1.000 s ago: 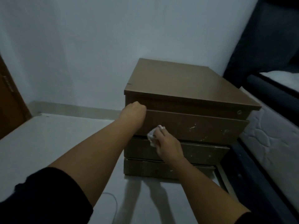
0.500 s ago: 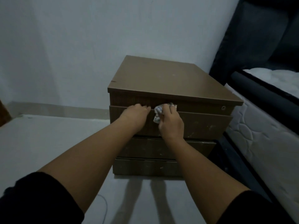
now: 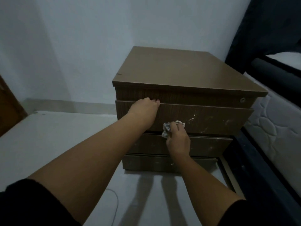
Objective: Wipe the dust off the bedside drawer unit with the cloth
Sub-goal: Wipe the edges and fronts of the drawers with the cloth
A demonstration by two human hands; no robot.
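Observation:
A brown wooden bedside drawer unit point(image 3: 179, 72) stands on the floor against the wall, its drawer fronts facing me. White specks mark the upper large drawer front point(image 3: 211, 118). My left hand point(image 3: 145, 110) hooks its fingers over the top edge of that drawer front, near its left end. My right hand point(image 3: 177, 139) presses a crumpled white patterned cloth point(image 3: 167, 129) against the lower part of the same drawer front, just above the gap to the drawer below.
A bed with a white quilted mattress point(image 3: 276, 131) and dark frame point(image 3: 254, 168) stands close on the right. A brown door point(image 3: 8, 108) is at the far left. Pale floor point(image 3: 48, 136) lies left of the unit, with a thin white cable point(image 3: 115, 201) near me.
My right hand and the cloth have moved down from the drawer's top edge to its lower part. My left hand stays on the top edge. The view has shifted, with the unit now further right.

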